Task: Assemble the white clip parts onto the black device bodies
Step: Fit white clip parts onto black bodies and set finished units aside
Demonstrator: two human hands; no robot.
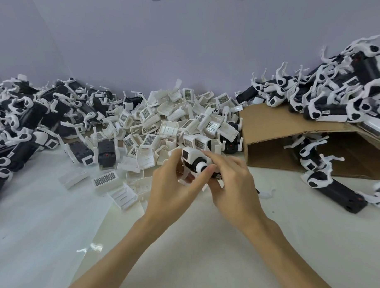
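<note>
I see my left hand (172,184) curled around the device (195,161) | right hand (231,179) pinching its near end | device above the table (290,212), just before the clip pile (174,121)

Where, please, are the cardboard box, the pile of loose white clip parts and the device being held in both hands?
cardboard box (269,123), head view, on its sloping top flap.
pile of loose white clip parts (170,119), head view, mid-pile.
held device (192,155), head view, on its white housing.

2 bare forearms, left hand (172,186), right hand (233,184), sleeveless
</note>
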